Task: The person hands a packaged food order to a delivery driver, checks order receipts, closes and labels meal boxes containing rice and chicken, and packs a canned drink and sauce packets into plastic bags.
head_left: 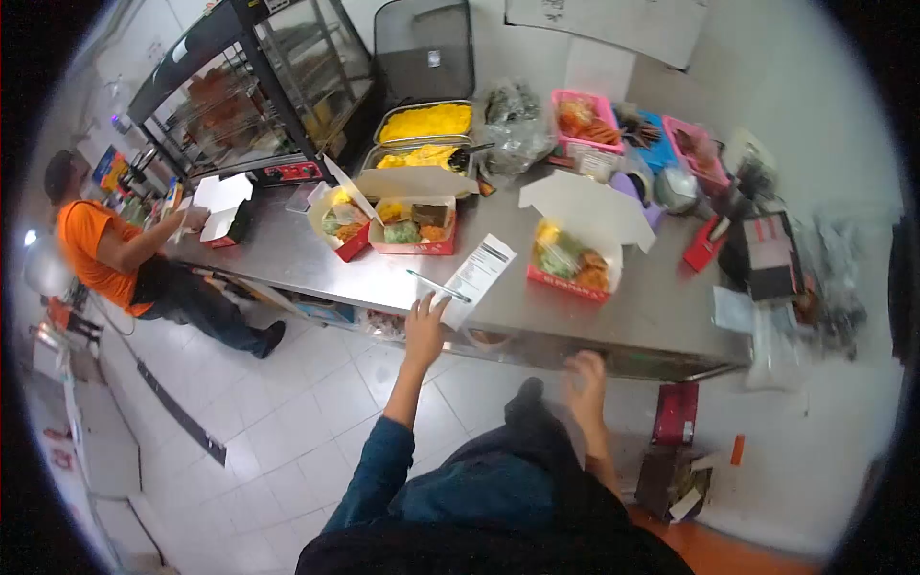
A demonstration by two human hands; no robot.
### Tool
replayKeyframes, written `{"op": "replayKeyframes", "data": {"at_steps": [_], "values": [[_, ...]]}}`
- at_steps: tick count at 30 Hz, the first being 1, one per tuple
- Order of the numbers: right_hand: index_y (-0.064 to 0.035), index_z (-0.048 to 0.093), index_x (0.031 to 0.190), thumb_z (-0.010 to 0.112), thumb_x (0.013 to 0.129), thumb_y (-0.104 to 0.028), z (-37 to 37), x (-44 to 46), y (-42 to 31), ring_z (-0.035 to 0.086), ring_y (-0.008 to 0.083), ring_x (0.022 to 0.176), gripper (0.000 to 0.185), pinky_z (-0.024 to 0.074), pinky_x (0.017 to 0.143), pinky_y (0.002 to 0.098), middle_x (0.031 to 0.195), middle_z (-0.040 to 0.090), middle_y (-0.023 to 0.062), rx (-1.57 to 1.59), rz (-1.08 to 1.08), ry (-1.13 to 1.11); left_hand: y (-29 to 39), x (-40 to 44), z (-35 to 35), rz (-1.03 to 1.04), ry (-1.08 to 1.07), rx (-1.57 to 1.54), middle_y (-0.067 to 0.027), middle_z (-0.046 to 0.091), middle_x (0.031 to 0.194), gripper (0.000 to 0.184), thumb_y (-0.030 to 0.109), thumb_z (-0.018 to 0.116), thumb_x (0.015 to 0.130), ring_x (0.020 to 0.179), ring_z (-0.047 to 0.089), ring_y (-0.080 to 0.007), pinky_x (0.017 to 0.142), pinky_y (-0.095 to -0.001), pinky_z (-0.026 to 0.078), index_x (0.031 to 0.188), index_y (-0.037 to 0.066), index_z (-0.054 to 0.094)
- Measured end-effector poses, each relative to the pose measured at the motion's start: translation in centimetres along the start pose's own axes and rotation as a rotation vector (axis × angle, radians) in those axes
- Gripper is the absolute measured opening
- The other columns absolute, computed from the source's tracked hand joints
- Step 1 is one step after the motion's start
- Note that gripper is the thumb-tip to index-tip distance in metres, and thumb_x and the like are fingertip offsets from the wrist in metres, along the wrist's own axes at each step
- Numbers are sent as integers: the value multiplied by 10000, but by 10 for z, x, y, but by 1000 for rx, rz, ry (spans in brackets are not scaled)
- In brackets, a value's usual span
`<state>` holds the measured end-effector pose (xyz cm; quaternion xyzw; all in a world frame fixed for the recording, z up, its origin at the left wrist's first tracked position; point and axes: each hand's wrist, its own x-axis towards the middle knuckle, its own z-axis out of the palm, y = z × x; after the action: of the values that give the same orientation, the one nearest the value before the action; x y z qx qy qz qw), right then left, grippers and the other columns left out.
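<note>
My left hand [425,331] is at the counter's front edge, fingers spread over the lower end of a printed receipt [484,266]. A pen [439,286] lies across that receipt, just beyond my fingertips. My right hand [586,381] hangs in front of the counter edge, blurred by motion, and its fingers do not show clearly. Beyond it stands an open red and white meal box [567,285] with rice, greens and fried pieces. Two more open boxes, a middle one [414,242] and a left one [347,251], hold similar food.
Trays of yellow rice [425,122] stand behind the boxes, beside a glass warming cabinet [251,101]. Pink baskets [586,96], a plastic bag [517,125] and a red stapler-like item [704,243] are at the back and right. A co-worker in orange [101,240] handles a box [226,206] at the left.
</note>
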<state>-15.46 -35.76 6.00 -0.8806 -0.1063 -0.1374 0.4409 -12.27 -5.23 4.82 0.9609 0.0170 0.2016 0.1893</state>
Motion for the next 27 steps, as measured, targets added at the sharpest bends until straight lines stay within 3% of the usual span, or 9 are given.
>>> {"op": "replayKeyframes", "data": {"at_steps": [3,6,10,14,17,18,21,24,27], "values": [[-14,312,1191,690,632,-155,20,73,16,308,356,1118,689,264,916,447,1184,318,219,-59,89,248,-26,39,32,-32,-73,234,-118,438,1113,355,150,525,734,966,430,-354,776,-445,380,1081,227,530],[-4,154,1253,710,623,-173,31,121,46,249,385,1149,857,220,939,471,1214,245,249,-183,105,216,-6,57,53,-77,-58,179,-93,452,1013,334,167,502,761,849,452,-304,741,-413,389,1078,268,535],[4,107,1267,719,622,-153,29,148,85,238,395,1153,904,210,951,463,1235,208,258,29,88,105,25,64,81,-181,0,168,-103,465,936,335,180,529,751,785,450,-285,675,-386,390,1074,267,534],[19,70,1260,697,658,-167,21,158,78,296,389,1111,889,257,910,454,1214,252,250,-79,98,85,43,86,80,-151,16,31,-89,496,888,262,156,582,712,761,458,-283,652,-376,383,973,171,556],[26,214,1226,692,656,-193,26,142,81,358,362,1056,776,299,871,432,1174,325,246,-366,-301,215,28,94,77,-147,26,-26,-61,529,824,154,153,612,679,715,484,-266,620,-378,387,822,122,563],[-7,387,1147,653,679,-186,29,139,79,382,330,1025,567,326,840,417,1171,371,206,-285,-500,118,22,97,75,-162,-1,-35,-62,531,816,141,149,608,683,713,488,-263,618,-376,391,812,115,562],[-62,486,1082,597,718,-207,51,136,50,359,307,1073,407,327,859,409,1210,369,153,-245,-641,-363,20,111,54,-193,22,-123,-81,544,778,89,126,581,717,717,507,-269,632,-357,399,790,80,560],[-122,451,1130,575,733,-216,75,140,27,301,310,1154,426,302,907,423,1240,352,109,-149,-623,-624,11,110,41,-346,65,-232,-96,569,779,124,93,514,777,714,546,-281,621,-347,419,883,39,482],[-111,450,1139,539,749,-330,94,153,10,284,264,1181,456,294,925,410,1266,339,87,-267,-638,-725,7,109,29,-471,89,-414,-105,594,837,163,80,407,852,642,581,-267,585,-317,444,991,11,354]]}}
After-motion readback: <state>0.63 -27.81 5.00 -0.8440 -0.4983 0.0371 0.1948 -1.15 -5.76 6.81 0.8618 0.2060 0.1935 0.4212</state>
